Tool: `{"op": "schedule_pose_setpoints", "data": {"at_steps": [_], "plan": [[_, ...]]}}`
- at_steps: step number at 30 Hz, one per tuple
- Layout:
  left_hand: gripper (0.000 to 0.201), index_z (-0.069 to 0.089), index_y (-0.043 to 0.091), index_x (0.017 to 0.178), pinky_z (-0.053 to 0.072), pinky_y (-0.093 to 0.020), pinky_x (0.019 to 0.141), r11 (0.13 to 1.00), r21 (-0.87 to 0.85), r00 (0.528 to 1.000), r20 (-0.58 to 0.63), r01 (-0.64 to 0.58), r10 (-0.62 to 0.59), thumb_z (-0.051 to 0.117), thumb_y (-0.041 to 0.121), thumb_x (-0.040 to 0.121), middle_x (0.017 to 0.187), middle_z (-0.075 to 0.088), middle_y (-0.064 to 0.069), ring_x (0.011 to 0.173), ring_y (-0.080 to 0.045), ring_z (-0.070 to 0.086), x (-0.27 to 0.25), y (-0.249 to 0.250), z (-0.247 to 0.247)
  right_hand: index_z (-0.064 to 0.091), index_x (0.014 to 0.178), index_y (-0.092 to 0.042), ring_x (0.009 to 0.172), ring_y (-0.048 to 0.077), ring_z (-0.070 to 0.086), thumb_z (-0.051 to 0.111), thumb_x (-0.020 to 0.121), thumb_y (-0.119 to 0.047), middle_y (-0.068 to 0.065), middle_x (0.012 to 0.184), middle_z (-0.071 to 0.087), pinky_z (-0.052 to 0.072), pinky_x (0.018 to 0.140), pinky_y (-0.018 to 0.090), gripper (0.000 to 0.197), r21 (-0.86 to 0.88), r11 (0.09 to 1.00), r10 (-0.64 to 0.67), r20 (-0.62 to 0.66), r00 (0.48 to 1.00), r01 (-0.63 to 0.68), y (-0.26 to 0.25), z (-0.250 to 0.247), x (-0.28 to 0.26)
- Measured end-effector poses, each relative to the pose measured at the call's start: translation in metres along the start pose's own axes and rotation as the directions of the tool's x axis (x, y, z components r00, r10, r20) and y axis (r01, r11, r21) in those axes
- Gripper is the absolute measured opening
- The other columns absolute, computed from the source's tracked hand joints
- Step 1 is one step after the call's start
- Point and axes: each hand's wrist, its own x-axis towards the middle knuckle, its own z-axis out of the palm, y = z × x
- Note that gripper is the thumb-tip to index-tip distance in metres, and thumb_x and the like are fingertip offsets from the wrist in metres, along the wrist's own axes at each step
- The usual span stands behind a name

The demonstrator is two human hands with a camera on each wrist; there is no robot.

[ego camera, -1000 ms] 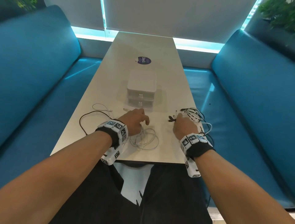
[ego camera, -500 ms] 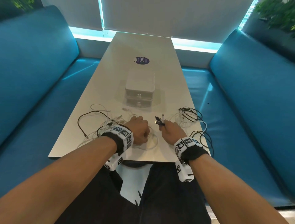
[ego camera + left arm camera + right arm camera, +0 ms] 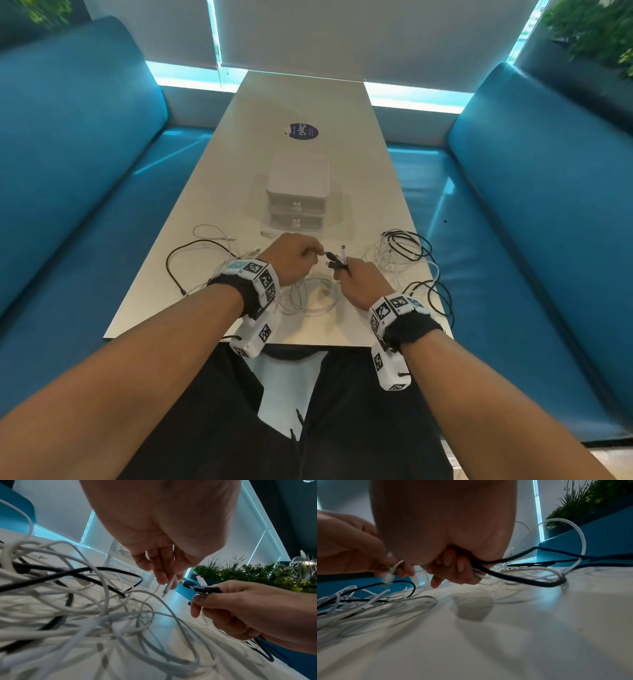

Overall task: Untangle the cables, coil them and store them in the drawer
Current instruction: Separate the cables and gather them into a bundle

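A long pale table (image 3: 308, 102) ran away from the near edge toward the far wall. On its far half lay a round dark blue sticker (image 3: 303, 131) with white lettering. Blue upholstered benches stood along both sides, one on the left (image 3: 75, 144) and one on the right (image 3: 548, 164). Green plants (image 3: 596, 31) rose behind the right bench, and more foliage (image 3: 51, 8) showed at the far left. Grey blinds (image 3: 359, 37) covered the far window, with bright light beneath them.

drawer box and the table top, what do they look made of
Drawer box: looks like matte white plastic, with rounded moulded corners and small knobs. Table top: a pale, smooth satin surface giving soft reflections, probably laminate; no grain shows, so its core cannot be told.
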Motion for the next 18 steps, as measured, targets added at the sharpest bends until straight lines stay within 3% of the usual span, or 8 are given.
{"op": "schedule_pose_setpoints", "data": {"at_steps": [2, 4, 7, 10, 12, 14, 18], "plan": [[0.039, 0.069, 0.016, 0.119, 0.051, -0.028, 0.095, 1.000, 0.015, 1.000, 0.006, -0.008, 0.008, 0.048, 0.002, 0.089, 0.105, 0.073, 0.003, 0.098, -0.010, 0.065, -0.001, -0.001, 0.001, 0.063, 0.110, -0.011, 0.094, 0.032, 0.063, 0.043, 0.096, -0.030, 0.014, 0.104, 0.067, 0.052, 0.085, 0.045, 0.031, 0.002, 1.000, 0.010, -0.001, 1.000, -0.010, 0.001, 0.001, 0.001], [0.035, 0.069, 0.018, 0.121, 0.050, -0.029, 0.097, 0.995, 0.093, 1.000, 0.006, -0.029, 0.028, 0.052, 0.008, 0.092, 0.108, 0.073, 0.003, 0.101, -0.011, 0.066, 0.000, -0.001, 0.000, 0.062, 0.111, -0.009, 0.096, 0.033, 0.062, 0.043, 0.097, -0.030, 0.015, 0.106, 0.067, 0.052, 0.085, 0.044, 0.032, -0.002, 1.000, 0.021, -0.001, 1.000, -0.021, 0.002, 0.002, 0.002], [0.022, 0.075, 0.020, 0.106, 0.050, -0.035, 0.086, 0.954, 0.283, 0.995, 0.009, -0.095, 0.096, 0.057, 0.030, 0.098, 0.094, 0.074, 0.000, 0.093, -0.020, 0.066, 0.001, 0.000, -0.004, 0.062, 0.113, -0.008, 0.098, 0.034, 0.062, 0.042, 0.097, -0.030, 0.015, 0.107, 0.067, 0.051, 0.084, 0.042, 0.033, 0.000, 0.999, 0.036, 0.001, 0.999, -0.036, 0.004, 0.002, 0.004], [0.025, 0.073, 0.021, 0.101, 0.040, -0.036, 0.082, 0.897, 0.426, 0.990, -0.028, -0.117, 0.142, 0.055, 0.038, 0.099, 0.096, 0.059, 0.000, 0.093, -0.020, 0.050, 0.000, 0.001, -0.001, 0.065, 0.109, -0.010, 0.101, 0.033, 0.063, 0.040, 0.099, -0.030, 0.013, 0.109, 0.068, 0.050, 0.088, 0.041, 0.033, 0.044, 0.998, 0.042, -0.031, 0.999, -0.040, 0.004, 0.001, 0.007], [0.022, 0.069, 0.022, 0.097, 0.038, -0.038, 0.087, 0.893, 0.441, 0.987, -0.078, -0.092, 0.140, 0.054, 0.039, 0.098, 0.099, 0.050, 0.000, 0.095, -0.020, 0.046, 0.001, 0.001, 0.002, 0.068, 0.104, -0.012, 0.102, 0.033, 0.062, 0.040, 0.100, -0.030, 0.013, 0.108, 0.069, 0.049, 0.090, 0.041, 0.033, 0.101, 0.993, 0.063, -0.065, 0.996, -0.056, 0.003, 0.000, 0.008], [0.021, 0.060, 0.023, 0.091, 0.037, -0.039, 0.089, 0.880, 0.470, 0.994, -0.044, -0.071, 0.104, 0.048, 0.039, 0.101, 0.094, 0.051, 0.003, 0.092, -0.021, 0.051, 0.002, 0.004, 0.004, 0.070, 0.099, -0.012, 0.101, 0.031, 0.063, 0.041, 0.102, -0.030, 0.010, 0.105, 0.070, 0.048, 0.091, 0.040, 0.035, 0.169, 0.983, 0.083, -0.096, 0.992, -0.066, 0.002, -0.001, 0.009], [0.025, 0.052, 0.023, 0.083, 0.033, -0.035, 0.076, 0.896, 0.443, 0.999, -0.006, -0.040, 0.047, 0.046, 0.039, 0.101, 0.086, 0.061, 0.001, 0.079, -0.021, 0.052, 0.005, 0.008, 0.008, 0.072, 0.097, -0.012, 0.097, 0.027, 0.063, 0.041, 0.102, -0.029, 0.002, 0.095, 0.067, 0.045, 0.083, 0.034, 0.036, 0.248, 0.968, 0.078, -0.117, 0.990, -0.047, -0.002, -0.005, 0.010]]}}
